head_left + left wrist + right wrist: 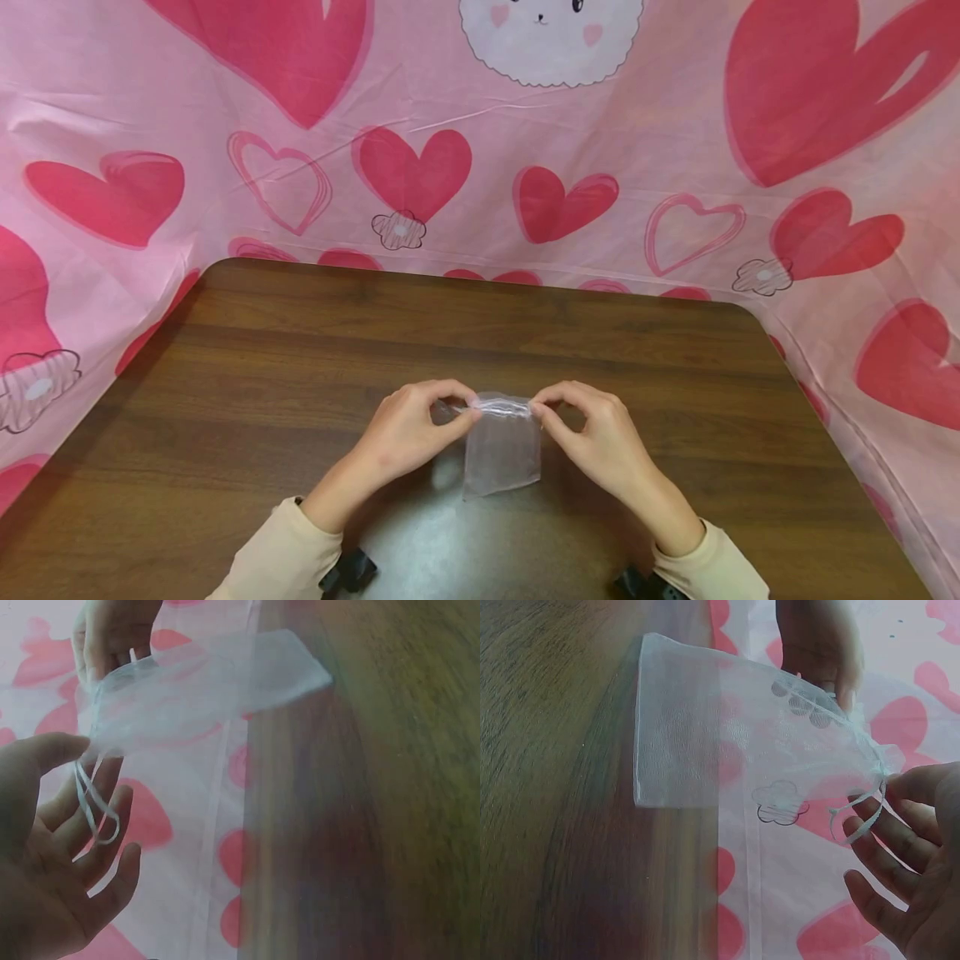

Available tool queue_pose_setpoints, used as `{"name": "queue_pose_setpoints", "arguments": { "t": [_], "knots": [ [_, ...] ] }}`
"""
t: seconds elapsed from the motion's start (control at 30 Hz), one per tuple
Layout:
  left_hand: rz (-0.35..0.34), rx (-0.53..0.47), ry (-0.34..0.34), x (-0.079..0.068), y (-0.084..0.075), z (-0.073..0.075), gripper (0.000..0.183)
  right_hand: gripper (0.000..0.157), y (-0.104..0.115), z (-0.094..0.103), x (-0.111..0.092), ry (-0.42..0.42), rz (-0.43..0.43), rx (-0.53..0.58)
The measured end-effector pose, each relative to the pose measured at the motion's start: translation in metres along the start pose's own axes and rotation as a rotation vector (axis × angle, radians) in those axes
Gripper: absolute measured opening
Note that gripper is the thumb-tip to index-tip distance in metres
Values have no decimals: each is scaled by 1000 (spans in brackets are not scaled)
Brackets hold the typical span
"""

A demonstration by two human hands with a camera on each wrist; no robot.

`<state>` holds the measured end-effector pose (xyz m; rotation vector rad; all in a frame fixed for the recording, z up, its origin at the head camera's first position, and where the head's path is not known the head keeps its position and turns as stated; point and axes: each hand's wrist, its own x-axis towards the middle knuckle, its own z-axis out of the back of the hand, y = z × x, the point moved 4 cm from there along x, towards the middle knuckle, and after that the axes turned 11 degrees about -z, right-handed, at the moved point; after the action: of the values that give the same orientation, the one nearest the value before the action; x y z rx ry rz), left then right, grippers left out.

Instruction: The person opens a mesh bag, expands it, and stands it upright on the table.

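Note:
A small sheer white drawstring pouch point(502, 454) hangs between both hands above the table, its gathered top edge uppermost in the head view. My left hand point(408, 425) pinches one top corner between thumb and forefinger. At the opposite corner my right hand point(596, 429) pinches the edge the same way. A white ribbon loop point(96, 806) dangles beside the left fingers in the left wrist view, and another loop point(855, 821) hangs by the right fingers in the right wrist view. The see-through pouch shows nothing inside it.
The brown wooden table point(300, 358) spreads under both hands. Behind it and at its sides hangs a pink cloth point(487, 108) printed with red hearts. Black devices point(348, 573) sit at the cream sleeves point(281, 550).

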<state>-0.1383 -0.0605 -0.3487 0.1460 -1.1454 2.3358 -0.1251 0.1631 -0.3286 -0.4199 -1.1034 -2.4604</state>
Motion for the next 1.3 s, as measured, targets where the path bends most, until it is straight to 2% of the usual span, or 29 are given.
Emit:
{"name": "queue_pose_setpoints", "arguments": {
  "t": [0.27,0.5,0.7,1.07,1.3],
  "knots": [
    [-36,23,-68,0,-4,2,11,16,3,-6,0,72,-55,67],
    [-63,14,-119,0,-6,3,17,13,4,-8,0,62,-55,96],
    [-47,6,-177,-1,-6,6,24,14,4,-8,0,42,-59,100],
    [-16,23,-185,-1,-5,5,27,15,2,-5,2,-10,-19,26],
    [34,-4,-207,-3,-1,5,28,17,-1,-2,4,-13,-26,18]
  ]
}}
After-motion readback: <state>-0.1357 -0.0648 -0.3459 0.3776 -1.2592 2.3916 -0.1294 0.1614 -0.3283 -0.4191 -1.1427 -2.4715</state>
